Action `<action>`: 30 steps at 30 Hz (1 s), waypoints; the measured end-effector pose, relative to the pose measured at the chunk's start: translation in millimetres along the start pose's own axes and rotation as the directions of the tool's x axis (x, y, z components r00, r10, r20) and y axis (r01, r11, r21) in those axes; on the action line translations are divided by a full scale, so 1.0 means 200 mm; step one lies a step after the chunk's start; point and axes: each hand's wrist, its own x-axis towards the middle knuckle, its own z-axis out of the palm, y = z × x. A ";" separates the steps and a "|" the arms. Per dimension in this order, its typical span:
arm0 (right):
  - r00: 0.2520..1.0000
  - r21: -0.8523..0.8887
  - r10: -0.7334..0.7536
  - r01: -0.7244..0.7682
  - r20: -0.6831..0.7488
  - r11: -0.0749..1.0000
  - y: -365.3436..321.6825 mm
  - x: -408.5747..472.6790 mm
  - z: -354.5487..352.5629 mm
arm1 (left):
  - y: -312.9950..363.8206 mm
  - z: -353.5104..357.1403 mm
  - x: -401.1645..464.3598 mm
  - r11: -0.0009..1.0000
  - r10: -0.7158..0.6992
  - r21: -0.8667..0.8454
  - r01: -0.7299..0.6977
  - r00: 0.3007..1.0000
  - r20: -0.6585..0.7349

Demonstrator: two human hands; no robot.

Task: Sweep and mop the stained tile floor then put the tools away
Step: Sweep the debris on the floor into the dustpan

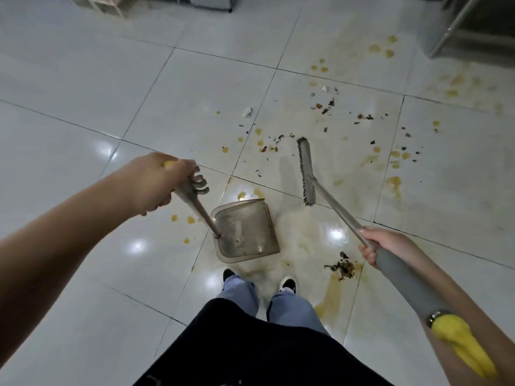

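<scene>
My left hand (156, 182) grips the yellow-tipped top of the dustpan's long handle (195, 201). The translucent brown dustpan (245, 232) stands on the tile floor (83, 93) just ahead of my feet, mouth facing away to the right. My right hand (381, 243) holds the broom's metal shaft above its grey grip (404, 280) with a yellow end. The broom head (306, 171) rests on the floor beyond the pan, to its right. Yellow-brown stains (393, 185) and dark crumbs (323, 107) lie scattered ahead and right. A small debris pile (342, 267) sits near my right foot.
My shoes (287, 284) and jeans show at the bottom centre. A metal-legged unit (457, 26) stands at the far right, a wooden shelf frame (97, 5) and a grey appliance at the far left. More stains spread toward the metal legs.
</scene>
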 end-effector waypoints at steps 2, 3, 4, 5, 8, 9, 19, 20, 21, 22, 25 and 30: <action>1.000 0.000 -0.001 0.001 0.015 1.000 -0.04 0.02 0.10 | -0.06 -0.01 0.01 0.999 0.053 0.011 -0.053 0.999 -0.011; 1.000 -0.009 0.004 -0.004 0.018 1.000 -0.06 0.03 0.15 | -0.08 -0.01 0.01 0.997 0.079 0.022 -0.079 0.997 -0.015; 1.000 -0.019 0.014 -0.014 0.024 1.000 -0.08 0.03 0.22 | -0.10 -0.01 0.02 0.995 0.097 0.026 -0.096 0.995 -0.019; 0.999 -0.022 0.026 -0.026 0.030 0.999 -0.10 0.04 0.27 | -0.13 -0.01 0.04 0.995 0.103 0.021 -0.103 0.994 -0.024; 0.997 -0.006 0.067 -0.067 0.045 0.998 -0.16 0.06 0.45 | -0.23 -0.09 0.12 0.995 0.093 -0.029 -0.094 0.995 -0.035; 0.997 -0.004 0.071 -0.071 0.041 0.997 -0.17 0.08 0.51 | -0.27 -0.13 0.15 0.994 0.090 -0.054 -0.092 0.995 -0.041; 0.997 0.032 0.060 -0.059 -0.042 0.998 -0.27 0.23 1.39 | -0.80 -0.81 0.51 0.975 0.071 -0.206 -0.080 0.996 -0.049; 0.997 0.042 0.061 -0.059 -0.038 0.997 -0.28 0.24 1.47 | -0.84 -0.88 0.55 0.977 0.073 -0.196 -0.081 0.996 -0.044; 0.998 0.058 0.058 -0.056 -0.034 0.997 -0.29 0.25 1.55 | -0.88 -0.95 0.59 0.979 0.073 -0.189 -0.079 0.997 -0.041; 0.998 0.073 0.055 -0.052 -0.032 0.996 -0.31 0.27 1.62 | -0.91 -1.02 0.64 0.981 0.066 -0.179 -0.071 0.997 -0.037; 0.997 0.092 0.081 -0.079 -0.018 0.993 -0.37 0.32 1.81 | -0.98 -1.20 0.79 0.990 0.040 -0.137 -0.045 0.998 -0.043; 0.993 0.067 0.115 -0.114 -0.008 0.991 -0.47 0.49 2.05 | -1.00 -1.38 1.11 0.999 0.007 -0.041 -0.010 0.997 -0.075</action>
